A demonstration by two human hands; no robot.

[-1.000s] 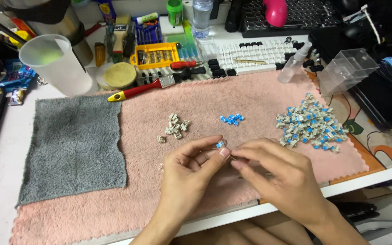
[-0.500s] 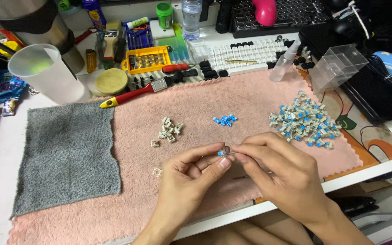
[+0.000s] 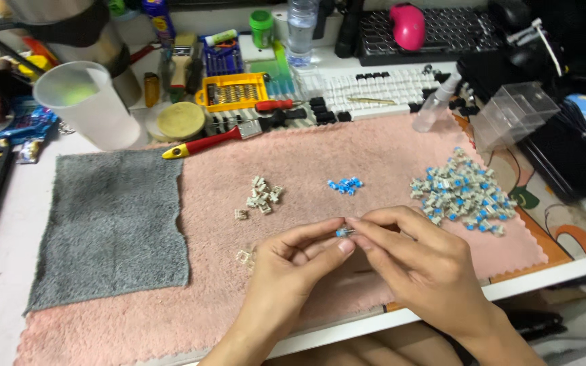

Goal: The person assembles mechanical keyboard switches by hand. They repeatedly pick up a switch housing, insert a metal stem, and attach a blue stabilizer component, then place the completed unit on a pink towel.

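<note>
My left hand (image 3: 291, 266) and my right hand (image 3: 418, 257) meet over the pink towel (image 3: 347, 169), fingertips pinched together on one small blue keyboard switch part (image 3: 342, 232). Just left of my left hand lies a clear switch housing (image 3: 243, 257). Farther up the towel sit a small cluster of grey housings (image 3: 260, 198), a few blue stems (image 3: 344, 184) and a large heap of blue-and-grey switches (image 3: 461, 192) at the right.
A grey cloth (image 3: 113, 224) lies left of the pink towel. Behind are a frosted plastic cup (image 3: 86, 103), a red-handled tool (image 3: 211, 141), a yellow screwdriver bit case (image 3: 233, 91), a white keyboard (image 3: 374, 88), a spray bottle (image 3: 437, 102) and a clear plastic box (image 3: 514, 114).
My hands stay pinched on the small blue part. A clear housing now lies on the towel left of my left hand. The view has shifted slightly.
</note>
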